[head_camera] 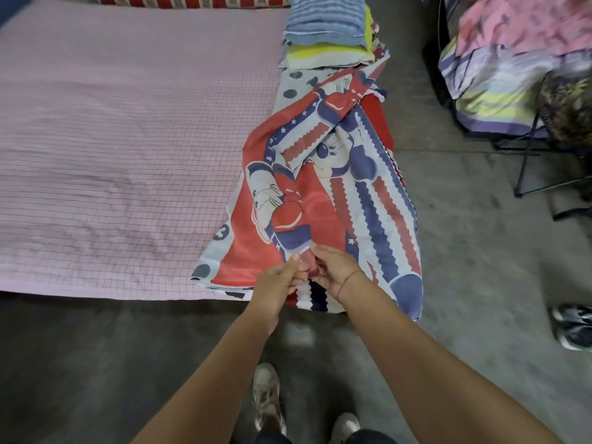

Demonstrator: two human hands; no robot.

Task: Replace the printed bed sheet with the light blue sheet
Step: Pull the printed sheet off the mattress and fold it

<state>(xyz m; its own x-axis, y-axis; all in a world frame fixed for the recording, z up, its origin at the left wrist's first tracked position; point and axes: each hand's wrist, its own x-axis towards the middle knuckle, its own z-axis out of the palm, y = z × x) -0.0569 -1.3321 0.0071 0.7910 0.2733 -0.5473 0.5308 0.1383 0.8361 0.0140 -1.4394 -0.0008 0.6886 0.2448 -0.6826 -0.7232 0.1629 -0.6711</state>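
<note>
The printed bed sheet [336, 187], red, white and blue with cartoon figures, lies bunched in a long strip along the right edge of the bed. My left hand [277, 280] and my right hand [333, 270] meet at its near end, both pinching the same edge of the cloth. The mattress [121, 129] shows a pale pink cover with a thin dark grid. At the far right corner of the bed sits a stack of folded cloths, a blue striped one [323, 17] on top of a yellow one [326, 52]. I cannot tell which is the light blue sheet.
Grey concrete floor runs along the right and the near side of the bed. A folding rack [512, 78] piled with colourful bedding stands at the right. Another person's shoes [573, 325] are at the right edge. My own shoes [269, 395] are at the bottom.
</note>
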